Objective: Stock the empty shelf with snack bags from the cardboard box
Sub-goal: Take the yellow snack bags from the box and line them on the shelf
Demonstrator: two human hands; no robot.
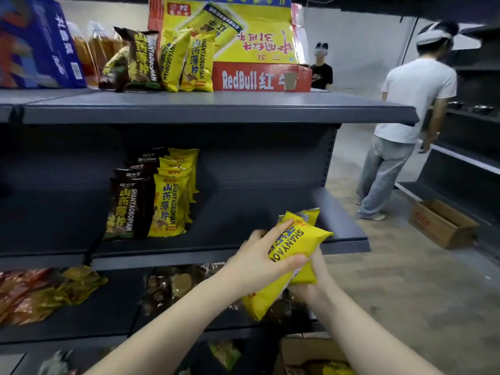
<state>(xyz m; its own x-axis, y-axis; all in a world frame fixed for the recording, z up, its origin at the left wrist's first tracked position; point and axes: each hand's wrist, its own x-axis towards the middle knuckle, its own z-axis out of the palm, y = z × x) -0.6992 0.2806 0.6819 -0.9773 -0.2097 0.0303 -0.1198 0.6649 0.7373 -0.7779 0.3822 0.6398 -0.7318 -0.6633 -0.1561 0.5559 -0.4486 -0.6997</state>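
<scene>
Both my hands hold yellow snack bags (295, 247) in front of the right end of the dark middle shelf (243, 239). My left hand (259, 258) grips the front bag from the left, thumb across its lower part. My right hand (313, 282) holds the bags from underneath and is mostly hidden by them. On the same shelf, further left, stand a row of brown bags (130, 209) and a row of yellow bags (170, 204). The cardboard box (303, 353) sits at the bottom, with yellow bags inside.
The top shelf (216, 106) carries more snack bags, a RedBull carton (259, 77) and a blue box (38, 44). The lower shelf holds mixed snack packs (48, 293). A person in a white shirt (411, 104) stands in the aisle on the right near another cardboard box (443, 223).
</scene>
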